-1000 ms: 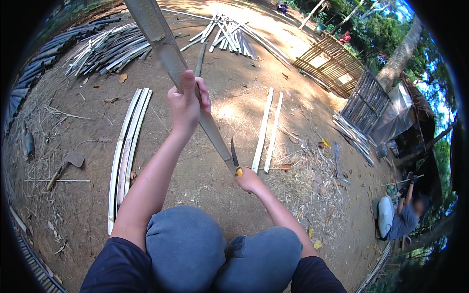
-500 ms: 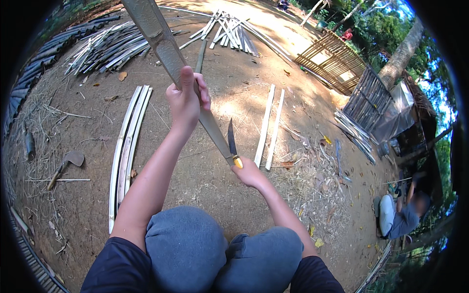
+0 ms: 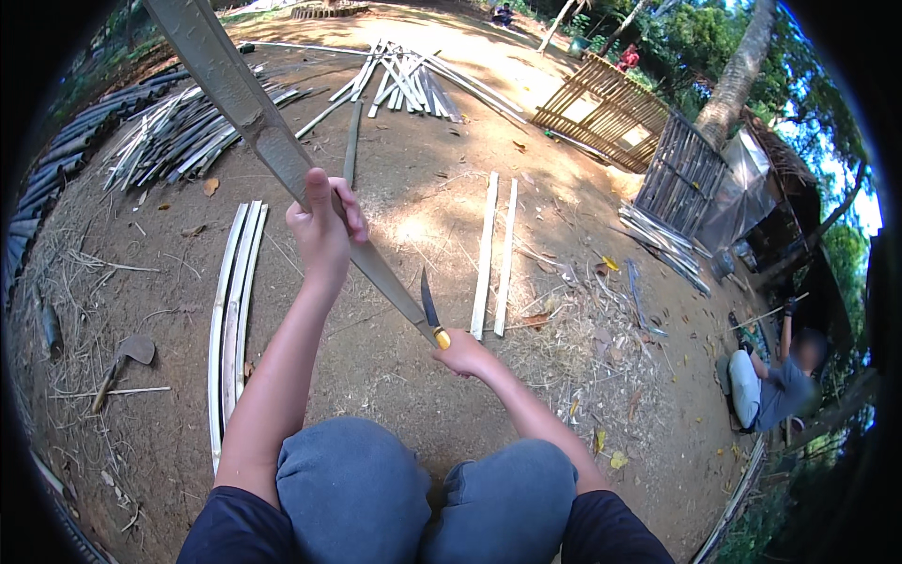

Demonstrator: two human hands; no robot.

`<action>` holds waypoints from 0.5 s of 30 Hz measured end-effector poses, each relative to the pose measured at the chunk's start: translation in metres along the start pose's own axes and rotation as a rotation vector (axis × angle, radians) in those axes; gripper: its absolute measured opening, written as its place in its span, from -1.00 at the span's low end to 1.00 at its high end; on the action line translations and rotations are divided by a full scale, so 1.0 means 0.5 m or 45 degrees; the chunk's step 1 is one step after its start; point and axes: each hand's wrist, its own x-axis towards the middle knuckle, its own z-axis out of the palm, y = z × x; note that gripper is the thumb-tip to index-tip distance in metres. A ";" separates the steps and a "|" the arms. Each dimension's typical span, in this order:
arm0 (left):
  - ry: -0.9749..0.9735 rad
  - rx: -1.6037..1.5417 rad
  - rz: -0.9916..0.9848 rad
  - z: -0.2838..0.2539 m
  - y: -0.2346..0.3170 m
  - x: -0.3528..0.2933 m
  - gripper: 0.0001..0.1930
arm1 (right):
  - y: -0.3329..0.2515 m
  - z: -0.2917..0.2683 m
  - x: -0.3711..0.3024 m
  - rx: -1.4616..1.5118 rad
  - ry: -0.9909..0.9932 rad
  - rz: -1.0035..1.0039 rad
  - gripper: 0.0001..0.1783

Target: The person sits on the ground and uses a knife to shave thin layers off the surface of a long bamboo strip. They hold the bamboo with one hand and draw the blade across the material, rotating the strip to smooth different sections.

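Note:
A long split bamboo strip (image 3: 272, 141) slants from the upper left down toward my right hand, its hollow side and a node showing. My left hand (image 3: 324, 230) is closed around its middle, thumb pointing up along it. My right hand (image 3: 460, 352) is closed on a knife (image 3: 429, 305) with a yellow handle and a dark, slightly curved blade pointing up and away. The strip's near end meets the right hand just left of the knife handle. Both hands are out beyond my bent knees.
Several pale bamboo strips (image 3: 240, 310) lie left of my arm, with two more strips (image 3: 486, 254) right of centre. A broad-bladed hand tool (image 3: 136, 350) rests far left. Bamboo piles (image 3: 404, 80) lie ahead. Another person (image 3: 785, 381) sits at right near a bamboo lattice panel (image 3: 606, 111).
The scene has shifted slightly left and down with the head's movement. Both hands keep their grips on the bamboo strip and knife. The person at right has a raised arm.

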 end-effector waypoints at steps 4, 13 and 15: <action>0.005 -0.001 -0.002 -0.009 -0.001 -0.002 -0.32 | 0.006 -0.019 -0.003 -0.014 -0.042 -0.017 -0.76; 0.058 -0.032 -0.019 -0.007 0.004 0.006 -0.32 | 0.022 0.025 0.017 -0.237 0.241 -0.184 -0.71; 0.042 -0.032 -0.036 -0.018 0.007 -0.002 -0.32 | -0.021 0.000 -0.017 -0.236 0.168 -0.243 -0.73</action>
